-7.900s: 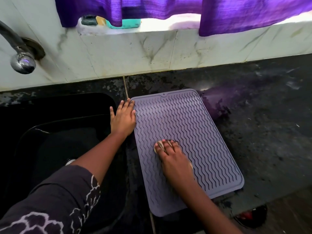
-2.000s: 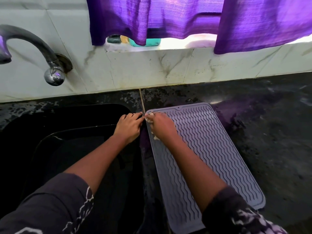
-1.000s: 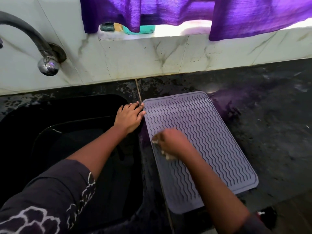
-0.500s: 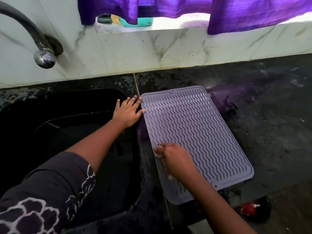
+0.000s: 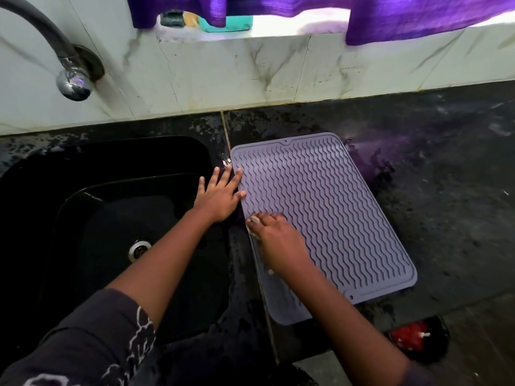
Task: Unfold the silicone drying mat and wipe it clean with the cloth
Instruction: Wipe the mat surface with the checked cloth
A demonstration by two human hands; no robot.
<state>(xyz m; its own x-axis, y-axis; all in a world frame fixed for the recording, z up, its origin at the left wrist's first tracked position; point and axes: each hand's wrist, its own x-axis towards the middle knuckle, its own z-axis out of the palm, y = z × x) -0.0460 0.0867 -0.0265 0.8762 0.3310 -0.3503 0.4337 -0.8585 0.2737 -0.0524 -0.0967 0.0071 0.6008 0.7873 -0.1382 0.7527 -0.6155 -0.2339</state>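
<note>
Grey-lilac silicone mat (image 5: 328, 218) lies unfolded flat on the dark counter (image 5: 446, 190), centre-right of the frame beside the black sink (image 5: 83, 218). The left hand (image 5: 220, 196), fingers spread apart, presses its left edge. The right hand (image 5: 276, 240) has its grip clamped on a pale cloth (image 5: 254, 220) against the mat's left side.

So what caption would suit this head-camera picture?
Left hand steadies the unfolded silicone mat beside the sink while the right hand wipes with a cloth.

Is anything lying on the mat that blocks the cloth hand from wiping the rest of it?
Nothing visible does. The right hand presses the cloth at the mat's left edge; the remaining ribbed surface is bare.
</note>
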